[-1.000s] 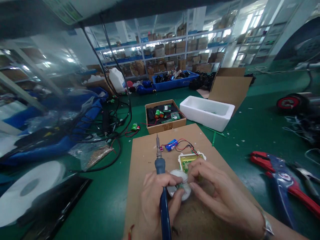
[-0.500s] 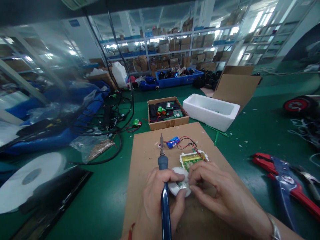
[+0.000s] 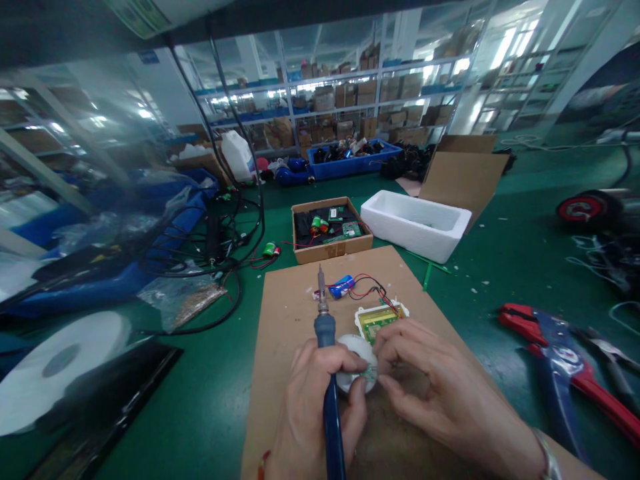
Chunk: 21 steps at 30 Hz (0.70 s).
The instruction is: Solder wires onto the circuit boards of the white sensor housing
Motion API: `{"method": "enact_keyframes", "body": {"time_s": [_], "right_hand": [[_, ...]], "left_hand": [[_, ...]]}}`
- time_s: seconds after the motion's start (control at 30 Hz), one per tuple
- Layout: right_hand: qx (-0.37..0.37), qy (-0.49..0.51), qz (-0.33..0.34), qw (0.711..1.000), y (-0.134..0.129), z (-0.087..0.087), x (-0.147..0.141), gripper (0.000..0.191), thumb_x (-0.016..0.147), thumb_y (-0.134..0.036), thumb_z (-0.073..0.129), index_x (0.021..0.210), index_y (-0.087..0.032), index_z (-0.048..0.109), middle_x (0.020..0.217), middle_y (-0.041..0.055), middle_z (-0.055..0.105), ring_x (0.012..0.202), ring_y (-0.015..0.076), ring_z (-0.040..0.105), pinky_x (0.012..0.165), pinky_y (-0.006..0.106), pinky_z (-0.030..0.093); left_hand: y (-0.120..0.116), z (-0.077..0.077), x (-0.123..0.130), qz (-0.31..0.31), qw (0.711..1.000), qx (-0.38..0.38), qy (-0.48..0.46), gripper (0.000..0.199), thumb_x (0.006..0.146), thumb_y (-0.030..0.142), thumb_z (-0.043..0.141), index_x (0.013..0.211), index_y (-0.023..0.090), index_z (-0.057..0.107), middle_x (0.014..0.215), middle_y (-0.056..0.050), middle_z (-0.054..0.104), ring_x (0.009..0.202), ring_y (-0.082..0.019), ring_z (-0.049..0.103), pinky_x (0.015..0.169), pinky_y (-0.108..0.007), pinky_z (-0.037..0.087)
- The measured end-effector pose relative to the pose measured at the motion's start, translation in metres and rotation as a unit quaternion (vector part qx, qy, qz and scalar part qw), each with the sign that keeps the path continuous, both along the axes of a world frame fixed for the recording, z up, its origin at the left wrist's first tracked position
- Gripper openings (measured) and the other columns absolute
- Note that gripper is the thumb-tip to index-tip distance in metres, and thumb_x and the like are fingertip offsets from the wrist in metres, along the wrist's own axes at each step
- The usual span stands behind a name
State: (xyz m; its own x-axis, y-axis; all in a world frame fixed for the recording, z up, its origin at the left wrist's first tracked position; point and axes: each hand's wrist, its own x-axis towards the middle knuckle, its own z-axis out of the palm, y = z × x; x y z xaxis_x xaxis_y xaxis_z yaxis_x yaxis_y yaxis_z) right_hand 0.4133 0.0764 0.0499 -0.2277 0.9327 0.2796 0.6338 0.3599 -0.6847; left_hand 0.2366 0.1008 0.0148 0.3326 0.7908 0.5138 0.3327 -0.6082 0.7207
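Note:
My left hand point(image 3: 315, 413) grips a blue-handled soldering iron point(image 3: 325, 331), its metal tip pointing away from me, and its fingers also rest against a round white disc point(image 3: 350, 350). My right hand point(image 3: 445, 393) pinches that disc from the other side, with a small green circuit board point(image 3: 370, 373) partly hidden by my fingertips. Just beyond lies a white housing with a green-and-gold circuit board point(image 3: 377, 321). Red and black wires link it to a blue cylindrical battery point(image 3: 341, 287). All of this is on a brown cardboard sheet point(image 3: 295, 347).
Beyond the sheet stand a cardboard box of circuit boards point(image 3: 330, 230) and a white foam box point(image 3: 415, 225). Red-and-blue handled pliers point(image 3: 555, 353) lie on the green floor to the right. Black cables point(image 3: 215, 247) and a white roll point(image 3: 60, 367) lie left.
The view has shifted slightly, so the scene sits a little differently in the frame. Both hands keep their hold on the iron and disc, with only small finger movement.

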Motion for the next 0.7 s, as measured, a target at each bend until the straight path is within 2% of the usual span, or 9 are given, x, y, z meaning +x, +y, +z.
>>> {"method": "enact_keyframes", "body": {"time_s": [0.07,0.17,0.57,0.63,0.7], "right_hand": [[-0.024,0.012,0.004,1.0,-0.0001,-0.002,-0.0016,0.014,0.074,-0.003,0.053,0.076,-0.016,0.053,0.079,0.0013,0.056,0.074,0.0127,0.052,0.064,0.025,0.041],[-0.017,0.015,-0.004,1.0,-0.0009,-0.0035,-0.004,0.015,0.072,-0.001,0.053,0.074,-0.016,0.051,0.075,-0.0002,0.055,0.069,0.0111,0.051,0.061,0.023,0.04],[0.008,-0.008,-0.014,1.0,-0.0011,-0.0018,-0.0038,0.016,0.069,0.0,0.053,0.071,-0.015,0.05,0.07,-0.001,0.054,0.064,0.0098,0.049,0.056,0.021,0.037],[0.011,-0.01,-0.013,1.0,-0.0022,-0.0031,-0.004,0.016,0.07,0.0,0.052,0.07,-0.015,0.049,0.07,-0.0006,0.053,0.064,0.0101,0.048,0.057,0.021,0.036],[0.015,-0.013,-0.012,1.0,-0.0029,-0.0045,-0.004,0.016,0.071,0.0,0.051,0.07,-0.015,0.048,0.07,-0.0005,0.052,0.063,0.0102,0.046,0.056,0.022,0.035]], "left_hand": [[0.0005,0.0005,-0.0004,0.001,1.0,0.021,0.003,0.027,0.079,0.006,0.053,0.097,0.025,0.048,0.09,0.0,0.06,0.094,-0.017,0.053,0.081,-0.034,0.043],[0.0016,0.0011,-0.001,-0.003,0.998,0.056,0.007,0.028,0.078,0.004,0.053,0.098,0.023,0.049,0.091,0.0,0.061,0.094,-0.016,0.053,0.083,-0.034,0.042],[0.0055,0.0056,-0.0001,-0.022,0.988,0.147,0.036,0.027,0.075,0.0,0.055,0.09,0.021,0.048,0.08,0.001,0.062,0.081,-0.015,0.054,0.078,-0.032,0.042],[0.0049,0.0069,-0.0007,-0.028,0.988,0.148,0.043,0.025,0.077,0.003,0.056,0.092,0.021,0.049,0.082,0.001,0.064,0.083,-0.015,0.056,0.079,-0.032,0.042],[0.0038,0.0084,-0.0036,-0.034,0.987,0.149,0.046,0.013,0.085,0.013,0.054,0.095,0.021,0.054,0.085,-0.002,0.065,0.085,-0.016,0.057,0.079,-0.032,0.043]]}}
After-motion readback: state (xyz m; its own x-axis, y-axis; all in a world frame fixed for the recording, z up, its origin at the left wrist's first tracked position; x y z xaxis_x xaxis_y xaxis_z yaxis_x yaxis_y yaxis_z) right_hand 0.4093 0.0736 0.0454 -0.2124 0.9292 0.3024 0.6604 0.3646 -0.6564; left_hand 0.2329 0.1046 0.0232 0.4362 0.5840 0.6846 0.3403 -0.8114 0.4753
